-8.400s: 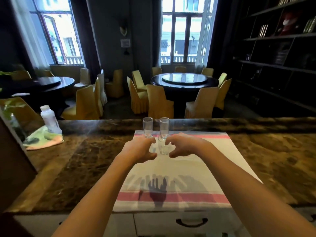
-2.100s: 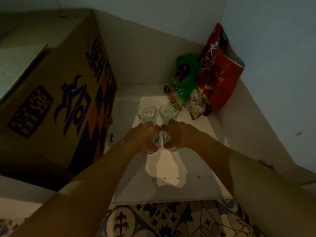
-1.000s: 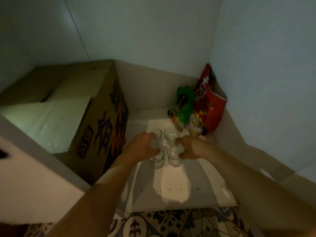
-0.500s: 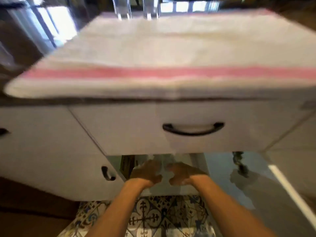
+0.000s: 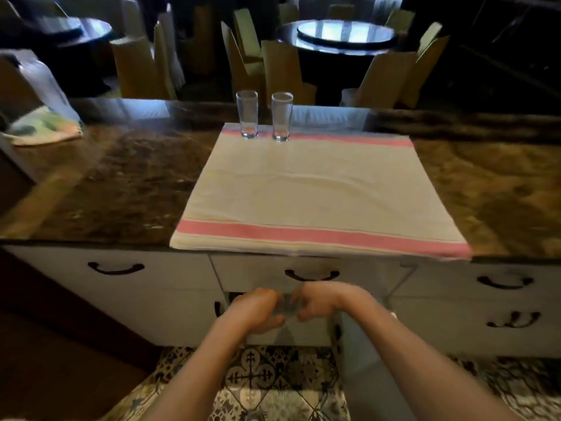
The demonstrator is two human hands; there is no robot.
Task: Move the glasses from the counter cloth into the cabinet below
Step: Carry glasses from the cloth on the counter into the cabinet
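Two clear tall glasses, one to the left (image 5: 247, 117) and one to the right (image 5: 281, 118), stand side by side on the far edge of the pink-striped white cloth (image 5: 318, 192) on the counter. Below the counter edge, my left hand (image 5: 255, 311) and my right hand (image 5: 321, 299) hover close together in front of the cabinet opening (image 5: 303, 332), under the middle drawer. Both hands are loosely curled, and neither holds a glass that I can see. The cabinet's inside is mostly hidden behind my hands.
The cabinet door (image 5: 361, 375) hangs open to the right of my forearms. A plastic bottle (image 5: 42, 83) and a folded rag (image 5: 45, 126) lie at the far left of the marble counter (image 5: 121, 183). Drawers with black handles (image 5: 311, 275) run along the front. Patterned tiles (image 5: 273, 381) cover the floor.
My hands set two glasses beside two others inside the cabinet, let go and drew back out. My view rose from the cabinet's inside to the counter top.
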